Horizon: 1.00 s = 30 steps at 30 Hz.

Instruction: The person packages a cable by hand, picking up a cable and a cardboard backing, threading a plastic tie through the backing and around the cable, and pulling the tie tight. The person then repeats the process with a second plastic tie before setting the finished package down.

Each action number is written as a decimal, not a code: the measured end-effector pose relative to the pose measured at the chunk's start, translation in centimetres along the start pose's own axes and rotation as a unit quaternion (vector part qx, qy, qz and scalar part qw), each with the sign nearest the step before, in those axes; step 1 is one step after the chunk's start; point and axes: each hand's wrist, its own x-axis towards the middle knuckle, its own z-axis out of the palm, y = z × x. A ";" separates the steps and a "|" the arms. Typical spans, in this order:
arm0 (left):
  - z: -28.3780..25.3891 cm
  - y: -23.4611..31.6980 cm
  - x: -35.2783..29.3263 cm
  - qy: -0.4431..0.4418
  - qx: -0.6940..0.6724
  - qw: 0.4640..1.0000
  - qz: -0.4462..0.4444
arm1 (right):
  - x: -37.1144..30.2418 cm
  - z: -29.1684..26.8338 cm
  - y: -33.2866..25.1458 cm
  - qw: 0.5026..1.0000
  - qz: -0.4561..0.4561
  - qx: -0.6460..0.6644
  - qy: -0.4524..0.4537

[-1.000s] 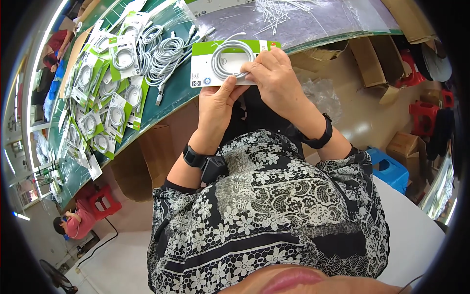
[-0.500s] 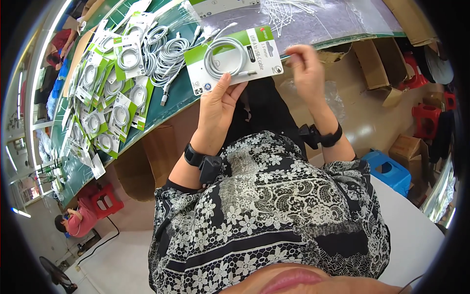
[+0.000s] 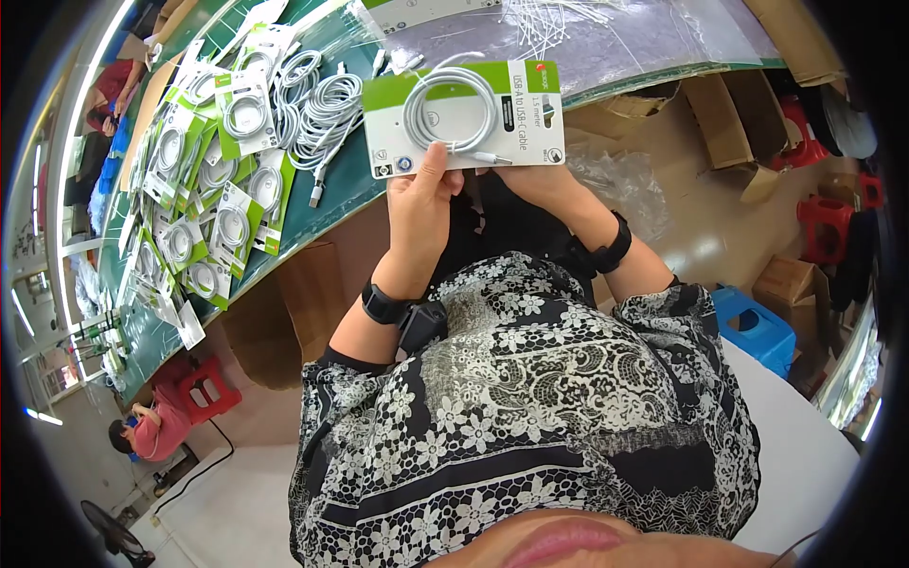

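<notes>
A green and white cardboard package card point(image 3: 526, 142) is held up in front of me, its printed face toward me. On it lies a coiled white charging cable point(image 3: 490, 111), with one plug near the card's lower edge. My left hand point(image 3: 419, 201) grips the card's lower edge, the thumb pressed on the front over the bottom of the coil and the other fingers behind. My right hand point(image 3: 543, 186) is at the lower right edge, reaching behind the card, which hides its fingers.
Carded cables point(image 3: 232, 227) are heaped at the left of the green table point(image 3: 331, 199). Loose coiled cables point(image 3: 331, 104) lie beside them. White ties point(image 3: 544, 28) are scattered at the far side. Cardboard boxes point(image 3: 724, 123), a blue stool point(image 3: 755, 331) and red stools stand on the right.
My right hand has come down and left from beside the card to behind its lower edge. The card has shifted slightly right and levelled out, still in my left hand.
</notes>
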 end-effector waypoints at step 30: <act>-5.3 4.9 0.6 -0.143 0.061 0.987 -0.052 | -0.7 -3.4 1.8 0.896 0.074 0.433 -0.055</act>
